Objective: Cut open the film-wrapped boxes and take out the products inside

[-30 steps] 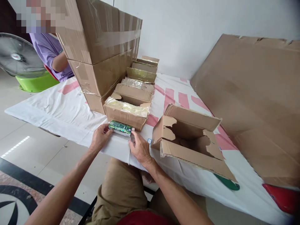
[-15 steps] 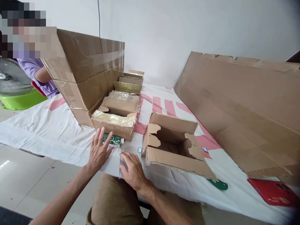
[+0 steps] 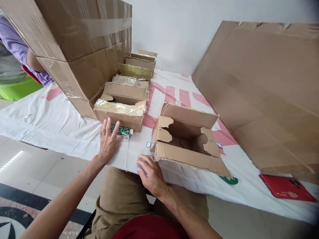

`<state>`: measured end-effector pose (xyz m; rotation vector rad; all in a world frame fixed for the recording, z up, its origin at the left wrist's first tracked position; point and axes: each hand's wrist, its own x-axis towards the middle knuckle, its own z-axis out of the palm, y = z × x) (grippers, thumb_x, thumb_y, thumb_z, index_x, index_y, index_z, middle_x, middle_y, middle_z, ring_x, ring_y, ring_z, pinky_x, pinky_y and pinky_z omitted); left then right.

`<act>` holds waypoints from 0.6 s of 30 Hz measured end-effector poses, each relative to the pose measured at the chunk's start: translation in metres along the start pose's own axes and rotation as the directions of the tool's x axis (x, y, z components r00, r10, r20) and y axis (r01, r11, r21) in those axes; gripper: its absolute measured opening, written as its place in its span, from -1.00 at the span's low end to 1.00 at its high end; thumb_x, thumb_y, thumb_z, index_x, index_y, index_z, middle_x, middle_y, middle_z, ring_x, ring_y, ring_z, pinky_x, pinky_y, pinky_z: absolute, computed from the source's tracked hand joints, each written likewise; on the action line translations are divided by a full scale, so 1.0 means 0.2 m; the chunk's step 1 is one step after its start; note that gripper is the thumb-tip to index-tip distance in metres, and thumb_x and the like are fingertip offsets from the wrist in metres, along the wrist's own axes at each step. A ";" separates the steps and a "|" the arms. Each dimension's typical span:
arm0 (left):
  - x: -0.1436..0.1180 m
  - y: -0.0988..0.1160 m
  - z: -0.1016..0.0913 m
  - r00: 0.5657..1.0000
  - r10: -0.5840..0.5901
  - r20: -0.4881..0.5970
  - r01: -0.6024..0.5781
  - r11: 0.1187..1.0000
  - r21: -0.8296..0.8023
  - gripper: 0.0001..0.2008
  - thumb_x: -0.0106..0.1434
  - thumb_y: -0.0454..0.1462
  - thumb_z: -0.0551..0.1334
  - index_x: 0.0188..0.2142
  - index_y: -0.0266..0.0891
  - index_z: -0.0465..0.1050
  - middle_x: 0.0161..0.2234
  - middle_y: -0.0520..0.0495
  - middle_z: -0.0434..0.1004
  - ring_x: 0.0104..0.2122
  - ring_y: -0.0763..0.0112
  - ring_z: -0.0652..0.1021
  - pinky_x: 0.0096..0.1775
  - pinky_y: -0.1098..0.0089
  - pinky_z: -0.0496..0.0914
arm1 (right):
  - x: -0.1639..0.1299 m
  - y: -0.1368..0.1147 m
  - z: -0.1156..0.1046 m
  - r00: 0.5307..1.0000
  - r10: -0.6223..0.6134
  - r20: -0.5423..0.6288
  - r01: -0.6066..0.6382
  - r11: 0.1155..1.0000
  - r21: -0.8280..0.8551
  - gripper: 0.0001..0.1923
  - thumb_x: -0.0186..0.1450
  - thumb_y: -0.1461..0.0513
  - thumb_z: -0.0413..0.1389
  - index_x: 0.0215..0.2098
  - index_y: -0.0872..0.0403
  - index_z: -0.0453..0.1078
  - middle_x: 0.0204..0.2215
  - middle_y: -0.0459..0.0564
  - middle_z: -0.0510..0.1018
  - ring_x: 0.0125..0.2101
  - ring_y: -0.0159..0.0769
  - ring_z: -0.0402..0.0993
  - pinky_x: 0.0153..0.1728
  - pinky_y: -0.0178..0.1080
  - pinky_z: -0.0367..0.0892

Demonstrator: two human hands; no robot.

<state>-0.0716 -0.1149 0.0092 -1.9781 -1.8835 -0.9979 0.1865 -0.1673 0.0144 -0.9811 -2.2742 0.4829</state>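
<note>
My left hand (image 3: 109,141) lies flat with fingers spread on a small green and white packet (image 3: 122,130), which sits on the white table cover in front of a low cardboard box (image 3: 119,118). My right hand (image 3: 151,174) rests at the table's front edge beside the torn open cardboard box (image 3: 185,144); its fingers are curled over the edge of the cover and I cannot see anything held in them. The torn box stands open with ragged flaps, and its inside looks bare.
A row of small cardboard boxes (image 3: 129,83) runs back along two big taped cartons (image 3: 74,43). A large cardboard sheet (image 3: 269,93) leans at the right. A red phone (image 3: 286,187) and a green disc (image 3: 229,180) lie near the front edge. A person in purple (image 3: 15,46) sits behind the cartons.
My right hand let go of the green packet and drew back to the table's front edge. My left hand moved on top of the packet and now lies flat on it.
</note>
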 end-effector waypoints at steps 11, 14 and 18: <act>0.08 0.50 0.01 0.801 0.067 0.595 0.052 0.982 -0.181 -0.66 0.42 -0.37 0.11 0.07 -0.17 0.57 -0.01 -0.19 0.60 -0.07 0.20 0.64 -0.04 0.28 0.50 | -0.14 0.03 -0.05 0.995 -0.036 -0.091 0.040 0.998 0.040 -0.74 0.40 0.41 0.07 -0.14 0.01 0.55 -0.08 0.09 0.68 -0.09 -0.11 0.59 -0.05 -0.04 0.49; 0.16 0.55 0.11 0.758 0.011 0.652 0.093 0.988 -0.124 -0.71 0.39 -0.36 0.16 0.01 -0.20 0.59 -0.04 -0.24 0.59 -0.11 0.14 0.66 -0.08 0.24 0.50 | -0.15 0.04 -0.03 0.993 -0.023 -0.114 0.028 0.999 0.043 -0.75 0.40 0.40 0.07 -0.16 0.01 0.55 -0.10 0.09 0.68 -0.10 -0.11 0.58 -0.06 -0.04 0.49; 0.21 0.57 0.16 0.709 -0.046 0.704 0.135 0.988 -0.072 -0.80 0.41 -0.31 0.21 -0.04 -0.21 0.58 -0.03 -0.22 0.57 -0.10 0.16 0.65 -0.08 0.21 0.50 | -0.15 0.04 -0.01 0.993 -0.010 -0.120 0.016 0.999 0.048 -0.77 0.41 0.37 0.08 -0.17 0.01 0.56 -0.10 0.08 0.68 -0.11 -0.12 0.57 -0.07 -0.05 0.47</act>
